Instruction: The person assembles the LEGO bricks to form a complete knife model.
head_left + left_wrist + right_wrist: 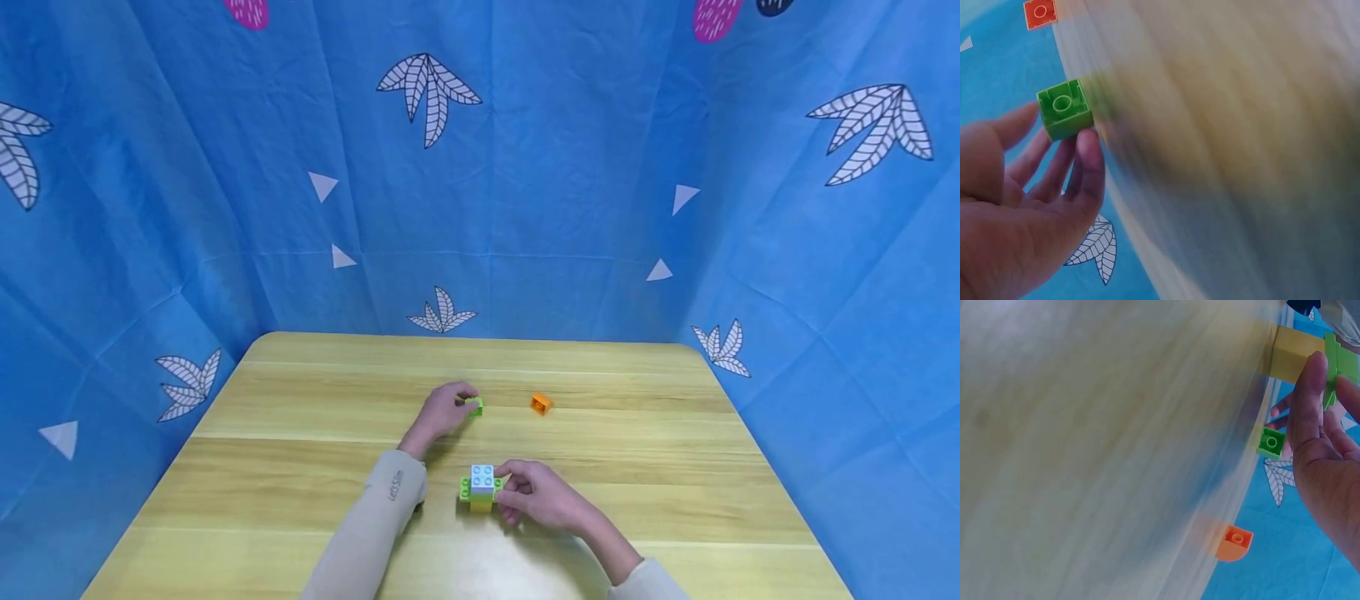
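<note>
"Green brick (477, 410): where do we log it?"

"Head view puts it beyond the stack (482, 490), over the wooden table (300, 467), left of the orange piece (542, 404). Fingers of the left hand (442, 411) cover part of it there."

"Left wrist view any better?"

"Much. We see the brick pinched between thumb and fingertips, hollow underside turned to the camera, one round tube inside. Whether it touches the wood, we cannot tell."

"And the right hand (546, 497)?"

"Holding the stack at its right end, thumb and forefinger on the green layer (465, 490). Only from the head view do we get the light-blue brick (482, 471) on top, four studs up."

"What does the right wrist view add?"

"A broad side of the yellow block (1297, 355) at the base, and the stepped edge of the green layer. Also a curved side on the orange piece, too small for us to read from the head."

"Green brick in that one too?"

"Yes, hollow side showing, with left fingers just beside it. Blue cloth (570, 167) stands behind the table; its full leaf pattern we note from the head view."
</note>
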`<state>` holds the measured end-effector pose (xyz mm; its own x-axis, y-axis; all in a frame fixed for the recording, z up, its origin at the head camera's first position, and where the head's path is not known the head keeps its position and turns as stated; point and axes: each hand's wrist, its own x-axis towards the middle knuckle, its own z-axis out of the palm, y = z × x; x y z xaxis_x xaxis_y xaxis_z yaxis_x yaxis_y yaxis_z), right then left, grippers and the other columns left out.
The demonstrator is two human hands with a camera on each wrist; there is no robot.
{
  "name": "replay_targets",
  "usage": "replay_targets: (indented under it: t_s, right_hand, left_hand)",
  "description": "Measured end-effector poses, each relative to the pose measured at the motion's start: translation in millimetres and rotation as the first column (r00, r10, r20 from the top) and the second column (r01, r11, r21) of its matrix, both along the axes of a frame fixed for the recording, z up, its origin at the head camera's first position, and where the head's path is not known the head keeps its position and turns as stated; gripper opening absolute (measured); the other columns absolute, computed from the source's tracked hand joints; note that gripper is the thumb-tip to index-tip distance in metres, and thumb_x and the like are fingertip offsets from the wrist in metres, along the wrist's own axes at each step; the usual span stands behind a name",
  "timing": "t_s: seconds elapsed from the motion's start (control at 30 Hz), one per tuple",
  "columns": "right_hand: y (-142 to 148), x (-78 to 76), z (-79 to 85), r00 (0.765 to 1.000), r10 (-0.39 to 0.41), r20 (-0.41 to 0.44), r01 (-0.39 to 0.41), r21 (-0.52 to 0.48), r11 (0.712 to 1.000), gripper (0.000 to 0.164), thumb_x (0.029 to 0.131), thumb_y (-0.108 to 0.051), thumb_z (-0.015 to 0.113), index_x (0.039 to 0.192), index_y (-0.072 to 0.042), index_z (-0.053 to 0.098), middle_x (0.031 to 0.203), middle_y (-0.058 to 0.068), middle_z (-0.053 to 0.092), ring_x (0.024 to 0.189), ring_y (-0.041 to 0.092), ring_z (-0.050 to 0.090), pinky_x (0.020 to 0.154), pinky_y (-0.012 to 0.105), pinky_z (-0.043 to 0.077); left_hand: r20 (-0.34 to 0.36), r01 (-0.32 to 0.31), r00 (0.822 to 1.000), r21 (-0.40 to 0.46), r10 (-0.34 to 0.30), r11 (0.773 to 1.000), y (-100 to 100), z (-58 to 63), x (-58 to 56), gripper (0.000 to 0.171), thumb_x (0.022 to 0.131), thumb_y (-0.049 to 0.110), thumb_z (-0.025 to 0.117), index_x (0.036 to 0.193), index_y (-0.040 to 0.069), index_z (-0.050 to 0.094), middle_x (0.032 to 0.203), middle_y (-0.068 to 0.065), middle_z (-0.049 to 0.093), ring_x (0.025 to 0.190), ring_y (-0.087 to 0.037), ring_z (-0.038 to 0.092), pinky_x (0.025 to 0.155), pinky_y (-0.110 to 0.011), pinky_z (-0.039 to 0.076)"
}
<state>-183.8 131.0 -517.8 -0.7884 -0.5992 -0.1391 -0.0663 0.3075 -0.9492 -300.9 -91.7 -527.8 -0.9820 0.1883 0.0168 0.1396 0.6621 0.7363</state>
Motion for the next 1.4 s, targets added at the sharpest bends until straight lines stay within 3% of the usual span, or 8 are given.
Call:
replay_targets:
  t_s: [0.23, 0.5, 0.83, 0.97, 1.13, 1.27, 1.4]
  right_hand:
    - [0, -0.2, 1.6, 1.0, -0.002, -0.011, 0.002, 0.028, 1.0, 0.042, 0.101, -0.01, 0.064, 0.137, 0.008, 0.054, 0.093, 0.016, 0.07, 0.076, 0.024, 0.072, 0.07, 0.034, 0.065]
    - [0, 1.2, 1.1, 1.0, -0.003, -0.005, 0.003, 0.007, 1.0, 0.041, 0.101, -0.007, 0.064, 0.137, 0.009, 0.054, 0.093, 0.017, 0.069, 0.078, 0.032, 0.072, 0.07, 0.04, 0.065]
    - [1, 0.2, -1.3, 1.0, 0.006, -0.012, -0.006, 0.011, 1.0, 0.04, 0.101, -0.009, 0.064, 0.136, 0.008, 0.055, 0.092, 0.015, 0.07, 0.077, 0.029, 0.073, 0.069, 0.035, 0.065]
    - [1, 0.2, -0.7, 1.0, 0.003, -0.016, -0.003, 0.005, 1.0, 0.041, 0.101, -0.01, 0.065, 0.136, 0.009, 0.055, 0.092, 0.015, 0.07, 0.076, 0.029, 0.072, 0.069, 0.035, 0.065]
    - [-1, -0.3, -1.0, 1.0, 0.006, -0.016, -0.006, -0.002, 1.0, 0.04, 0.101, -0.008, 0.065, 0.136, 0.009, 0.055, 0.091, 0.015, 0.07, 0.077, 0.031, 0.072, 0.069, 0.039, 0.065]
    - [-1, -1.0, -1.9, 1.0, 0.006, -0.016, -0.006, -0.002, 1.0, 0.039, 0.101, -0.007, 0.064, 0.135, 0.009, 0.055, 0.091, 0.016, 0.07, 0.077, 0.032, 0.073, 0.069, 0.041, 0.065]
    - [0, -0.8, -3.0, 1.0, 0.002, -0.015, -0.002, 0.001, 1.0, 0.039, 0.101, -0.007, 0.063, 0.136, 0.01, 0.055, 0.091, 0.016, 0.07, 0.077, 0.033, 0.073, 0.069, 0.04, 0.065]
  left_hand:
    - [-0.006, 0.004, 1.0, -0.007, -0.004, 1.0, 1, -0.4, 0.1, 0.023, 0.1, 0.016, 0.068, 0.121, 0.008, 0.071, 0.121, -0.011, 0.072, 0.113, -0.028, 0.066, 0.101, -0.047, 0.056]
    - [-0.004, 0.009, 1.0, -0.004, -0.009, 1.0, 1, 0.0, 1.5, 0.021, 0.101, 0.019, 0.068, 0.12, 0.011, 0.072, 0.122, -0.01, 0.072, 0.112, -0.027, 0.067, 0.099, -0.046, 0.057]
    - [-0.027, 0.039, 0.999, 0.051, -0.038, 0.998, 4, 2.5, 8.3, 0.024, 0.103, 0.022, 0.065, 0.123, 0.011, 0.071, 0.126, -0.011, 0.07, 0.112, -0.029, 0.067, 0.096, -0.046, 0.059]
    - [-0.012, 0.052, 0.999, 0.11, -0.051, 0.993, 6, 9.3, 10.6, 0.027, 0.104, 0.026, 0.064, 0.127, 0.014, 0.07, 0.129, -0.005, 0.07, 0.112, -0.024, 0.067, 0.093, -0.04, 0.06]
    - [-0.028, 0.114, 0.994, 0.235, -0.11, 0.965, 8, 24.9, 16.9, 0.029, 0.102, 0.024, 0.067, 0.129, 0.013, 0.069, 0.13, -0.005, 0.069, 0.111, -0.026, 0.068, 0.089, -0.038, 0.062]
    - [-0.065, 0.157, 0.987, 0.266, -0.145, 0.951, 10, 36.4, 24.6, 0.025, 0.099, 0.021, 0.071, 0.124, 0.015, 0.071, 0.129, -0.004, 0.068, 0.114, -0.027, 0.066, 0.09, -0.037, 0.062]
    - [-0.07, 0.175, 0.984, 0.296, -0.162, 0.939, 12, 38.8, 34.4, 0.021, 0.097, 0.021, 0.075, 0.117, 0.021, 0.072, 0.126, -0.001, 0.067, 0.113, -0.024, 0.067, 0.089, -0.035, 0.062]
